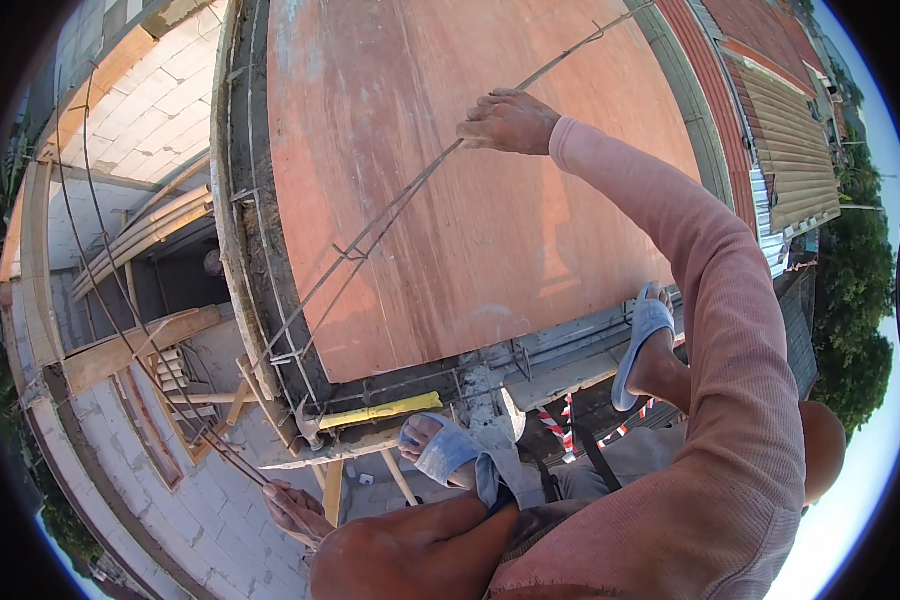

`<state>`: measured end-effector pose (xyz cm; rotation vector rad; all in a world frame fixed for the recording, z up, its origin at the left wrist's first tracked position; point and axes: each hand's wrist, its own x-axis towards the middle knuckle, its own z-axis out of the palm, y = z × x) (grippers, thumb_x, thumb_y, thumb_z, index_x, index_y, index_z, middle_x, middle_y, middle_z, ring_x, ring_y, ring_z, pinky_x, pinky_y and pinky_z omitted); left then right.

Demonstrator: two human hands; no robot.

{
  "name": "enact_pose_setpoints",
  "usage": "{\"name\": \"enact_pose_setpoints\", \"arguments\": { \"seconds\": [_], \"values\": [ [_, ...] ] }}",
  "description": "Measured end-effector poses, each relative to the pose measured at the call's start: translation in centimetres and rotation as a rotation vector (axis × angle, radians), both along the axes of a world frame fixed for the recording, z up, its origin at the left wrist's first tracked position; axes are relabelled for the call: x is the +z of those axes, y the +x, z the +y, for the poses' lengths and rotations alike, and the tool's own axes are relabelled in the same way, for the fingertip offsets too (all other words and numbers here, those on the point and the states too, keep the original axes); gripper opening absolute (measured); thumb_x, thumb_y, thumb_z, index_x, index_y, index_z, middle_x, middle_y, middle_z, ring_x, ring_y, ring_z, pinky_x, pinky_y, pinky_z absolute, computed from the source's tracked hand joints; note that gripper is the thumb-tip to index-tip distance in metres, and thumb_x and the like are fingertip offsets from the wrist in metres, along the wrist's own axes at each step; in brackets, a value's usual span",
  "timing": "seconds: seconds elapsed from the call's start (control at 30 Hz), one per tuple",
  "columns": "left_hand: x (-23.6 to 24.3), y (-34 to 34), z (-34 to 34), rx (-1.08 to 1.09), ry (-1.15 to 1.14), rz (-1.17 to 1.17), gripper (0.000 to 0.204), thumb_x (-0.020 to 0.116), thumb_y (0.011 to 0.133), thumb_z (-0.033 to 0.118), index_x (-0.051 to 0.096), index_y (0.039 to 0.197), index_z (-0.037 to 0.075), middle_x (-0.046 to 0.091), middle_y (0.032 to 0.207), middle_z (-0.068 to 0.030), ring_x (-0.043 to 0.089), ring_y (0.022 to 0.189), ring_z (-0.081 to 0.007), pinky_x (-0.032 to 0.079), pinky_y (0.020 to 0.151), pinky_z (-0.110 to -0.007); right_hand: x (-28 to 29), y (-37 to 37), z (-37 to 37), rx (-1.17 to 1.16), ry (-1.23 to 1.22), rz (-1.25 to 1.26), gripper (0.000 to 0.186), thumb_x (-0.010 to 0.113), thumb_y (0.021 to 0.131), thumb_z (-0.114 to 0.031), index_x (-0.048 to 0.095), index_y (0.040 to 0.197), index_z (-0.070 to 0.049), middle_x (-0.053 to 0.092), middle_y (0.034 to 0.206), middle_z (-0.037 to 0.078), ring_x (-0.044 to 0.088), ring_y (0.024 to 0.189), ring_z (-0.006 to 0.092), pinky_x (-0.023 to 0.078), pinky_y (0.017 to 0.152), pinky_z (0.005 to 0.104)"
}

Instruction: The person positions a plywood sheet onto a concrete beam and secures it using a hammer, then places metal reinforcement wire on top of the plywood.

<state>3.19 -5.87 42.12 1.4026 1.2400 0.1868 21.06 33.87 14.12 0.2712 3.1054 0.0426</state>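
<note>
Steel rebar cage [390,215], long and thin, gripped at two points: right hand [508,122] closed over far end, fingers wrapped around bars, knuckles up; left hand [295,512] clamped on near end, low at frame bottom, fingers curled tight around rods just past the fingertips. Wide-apart grip likely to keep the floppy length from sagging and to steer it along the edge. Cage running diagonally from beyond right fingers down across plywood to left fingers, stirrup ties visible midway between the hands.

Reddish plywood formwork sheet [470,200] lying flat under cage, right fingers hovering just above it or resting on it, cannot tell which. Concrete beam trough [255,250] with rebar along plywood's left edge, between the two hands. Claw hammer [308,425] and yellow spirit level [380,410] parked on ledge, just right of left fingers, within reach. Feet in grey-blue sandals [445,448] braced on ledge near the left hand, other sandal [642,335] below right forearm.

Outdoor rooftop site, high up: white block walls [160,110] and timber props [135,350] below, left of left fingers; corrugated roof [790,150] and trees right of right hand. Bright sun.
</note>
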Motion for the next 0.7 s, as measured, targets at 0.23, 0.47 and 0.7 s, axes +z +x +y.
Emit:
{"name": "enact_pose_setpoints", "arguments": {
  "seconds": [0.23, 0.47, 0.7],
  "values": [
    [-0.1, -0.6, 1.4, -0.101, -0.035, -0.046, 0.039, 0.064, 0.085, 0.019, 0.064, 0.124, 0.014, 0.068, 0.111, -0.0049, 0.068, 0.101, -0.0228, 0.058, 0.077, -0.03, 4.7, -1.1, 0.7, -0.204, -0.254, -0.468, 0.052, 0.038, 0.1, -0.059, 0.058, 0.123, -0.016, 0.069, 0.101, 0.011, 0.063, 0.103, 0.033, 0.049, 0.091, 0.0468],
    [0.0, -0.3, 2.3, -0.13, -0.024, -0.037, 0.04, 0.064, 0.084, 0.02, 0.064, 0.124, 0.014, 0.068, 0.111, -0.0048, 0.068, 0.1, -0.0229, 0.057, 0.076, -0.031, 1.9, -3.5, 3.9, -0.33, -0.465, -0.476, 0.062, 0.034, 0.097, -0.069, 0.061, 0.124, -0.02, 0.066, 0.114, 0.016, 0.056, 0.119, 0.0382, 0.043, 0.1, 0.0506],
    [-0.3, -0.9, 2.6, -0.138, -0.023, -0.038, 0.04, 0.064, 0.084, 0.02, 0.064, 0.124, 0.015, 0.068, 0.11, -0.0047, 0.068, 0.099, -0.023, 0.057, 0.075, -0.031, -5.4, -4.6, 7.9, -0.321, -0.164, -0.382, 0.051, 0.044, 0.097, -0.059, 0.056, 0.134, -0.026, 0.058, 0.132, 0.009, 0.052, 0.127, 0.0324, 0.04, 0.104, 0.0497]
  ]
}}
